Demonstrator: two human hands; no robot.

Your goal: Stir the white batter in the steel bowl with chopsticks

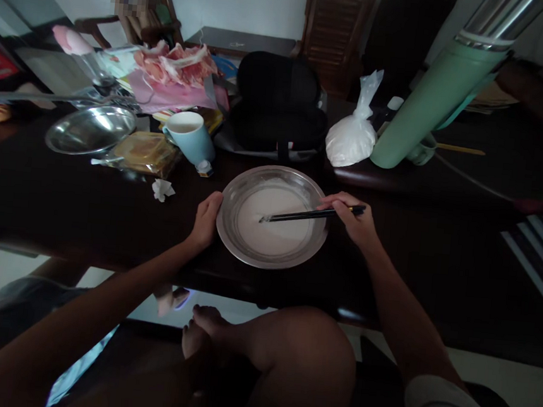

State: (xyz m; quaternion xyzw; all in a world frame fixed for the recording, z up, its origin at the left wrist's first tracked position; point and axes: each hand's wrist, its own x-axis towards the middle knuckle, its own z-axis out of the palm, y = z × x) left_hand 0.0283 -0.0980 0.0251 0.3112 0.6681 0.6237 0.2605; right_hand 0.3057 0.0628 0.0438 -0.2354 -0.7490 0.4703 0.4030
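A round metal bowl (270, 262) stands on the dark table near its front edge, with a pale, milky liquid (279, 229) in it. My left hand (207, 218) grips the bowl's left rim, its fingers hidden beneath or behind the edge. Pinched in my right hand (350, 217) is a pair of black chopsticks (299, 215), reaching over the right rim. Their tips dip into the liquid near the bowl's middle, with some white matter on them.
Behind the bowl lie an open black case (279, 115), a tied bag of white powder (352, 138) and a tall green flask (439, 104). Leftward are a blue mug (192, 139), a packaged food item (140, 153) and another metal bowl (92, 129). Books (540, 252) lie at right.
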